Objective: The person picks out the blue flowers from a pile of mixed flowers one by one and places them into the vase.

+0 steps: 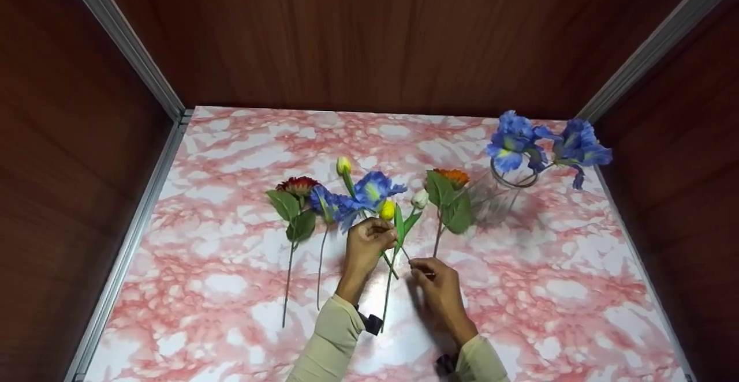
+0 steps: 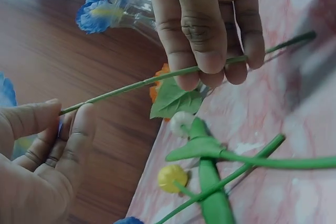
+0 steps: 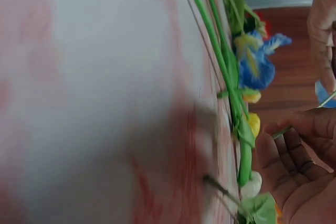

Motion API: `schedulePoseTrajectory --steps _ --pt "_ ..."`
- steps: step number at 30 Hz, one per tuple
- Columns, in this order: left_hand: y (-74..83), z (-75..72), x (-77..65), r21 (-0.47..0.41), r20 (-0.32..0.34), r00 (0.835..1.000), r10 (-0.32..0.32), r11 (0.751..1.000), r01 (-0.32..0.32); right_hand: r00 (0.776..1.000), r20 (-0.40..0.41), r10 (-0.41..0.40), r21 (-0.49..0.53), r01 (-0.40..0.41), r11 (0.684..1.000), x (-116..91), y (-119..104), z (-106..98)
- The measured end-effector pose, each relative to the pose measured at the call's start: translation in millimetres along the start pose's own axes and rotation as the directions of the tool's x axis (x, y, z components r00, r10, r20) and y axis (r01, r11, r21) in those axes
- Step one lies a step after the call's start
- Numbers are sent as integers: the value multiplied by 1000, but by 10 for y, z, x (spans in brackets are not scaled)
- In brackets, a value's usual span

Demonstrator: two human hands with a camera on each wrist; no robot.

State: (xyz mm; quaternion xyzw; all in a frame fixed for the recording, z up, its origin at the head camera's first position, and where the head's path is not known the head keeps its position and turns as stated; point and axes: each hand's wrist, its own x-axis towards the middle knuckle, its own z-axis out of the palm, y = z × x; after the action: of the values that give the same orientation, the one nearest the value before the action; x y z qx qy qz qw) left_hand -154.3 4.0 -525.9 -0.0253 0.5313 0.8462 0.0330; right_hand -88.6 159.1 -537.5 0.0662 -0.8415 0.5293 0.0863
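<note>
Both hands hold one blue iris [image 1: 374,188] by its thin green stem [image 2: 126,88], raised above the table. My left hand [image 1: 365,249] pinches the stem close under the bloom, between thumb and fingertips. Farther down, my right hand [image 1: 441,289] grips the same stem, thumb against fingers, with the stem's end sticking out past them in the left wrist view. Under the hands lie a yellow tulip [image 1: 387,210] and a white tulip [image 1: 420,199], their stems crossing. Another blue iris [image 1: 325,202] lies left of the left hand.
A clear glass vase [image 1: 514,184] with two blue irises [image 1: 511,142] stands at the right rear. A red flower [image 1: 297,186] lies at left, a second yellow tulip [image 1: 343,165] behind, an orange flower [image 1: 453,177] right of the white tulip. Brown panels [image 1: 358,36] enclose the marbled table [image 1: 225,336].
</note>
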Motion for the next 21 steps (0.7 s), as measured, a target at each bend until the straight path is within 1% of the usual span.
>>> schedulePoseTrajectory --steps 4,8,11,16,18,21 --pt "-61 33 1 -40 42 999 6 999 -4 998 -47 -29 -31 28 999 -2 34 -57" --pt "-110 67 -17 -64 45 999 0 998 3 997 -59 -43 -30 41 999 -16 60 -112" --pt "-140 92 -36 -84 46 999 -12 996 16 998 -60 -30 -28 28 999 -36 65 -158" --pt "-201 127 -50 -120 71 997 -22 992 31 998 -66 6 -31 -8 999 -85 93 -219" --pt "-228 144 -55 -135 82 996 -25 990 36 997 -75 8 -31 -11 999 -108 142 -233" --pt "-271 193 -69 -138 93 995 -32 989 45 995 -100 -3 -36 0 999 -167 296 -254"
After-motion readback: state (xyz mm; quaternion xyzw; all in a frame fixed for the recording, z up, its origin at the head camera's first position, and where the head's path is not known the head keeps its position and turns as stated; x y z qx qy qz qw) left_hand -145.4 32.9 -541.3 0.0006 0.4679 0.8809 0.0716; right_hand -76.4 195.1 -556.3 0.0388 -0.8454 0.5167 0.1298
